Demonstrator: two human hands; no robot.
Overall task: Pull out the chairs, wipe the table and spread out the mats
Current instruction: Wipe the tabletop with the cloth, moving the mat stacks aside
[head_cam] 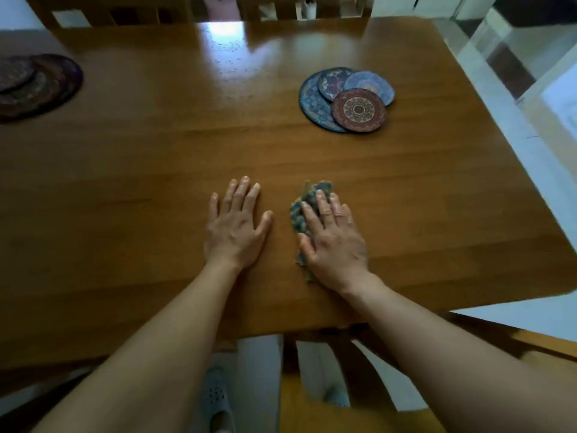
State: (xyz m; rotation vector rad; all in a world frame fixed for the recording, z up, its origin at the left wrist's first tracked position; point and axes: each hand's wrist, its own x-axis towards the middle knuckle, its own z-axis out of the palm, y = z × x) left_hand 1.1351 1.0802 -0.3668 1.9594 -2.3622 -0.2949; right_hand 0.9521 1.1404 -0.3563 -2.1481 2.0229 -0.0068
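Left hand (236,228): flat on the bare wooden table (156,170), fingers spread, grasping nothing
Right hand (332,237): palm down, pressing a blue-patterned cloth (301,210) onto the table; fingers extended, not clenched
Mats: 1 stack of 4 round mats (345,100) far right, overlapping; a darker stack (34,85) at far left, well apart
Chair (359,410): at the near edge, below the arms

Both hands (234,225) (334,235) flat, palms down, fingers extended

floor: pale glossy tiles (512,98) to my right
furniture: wooden shelving (131,14) beyond the far edge
light: daylight glare from ahead
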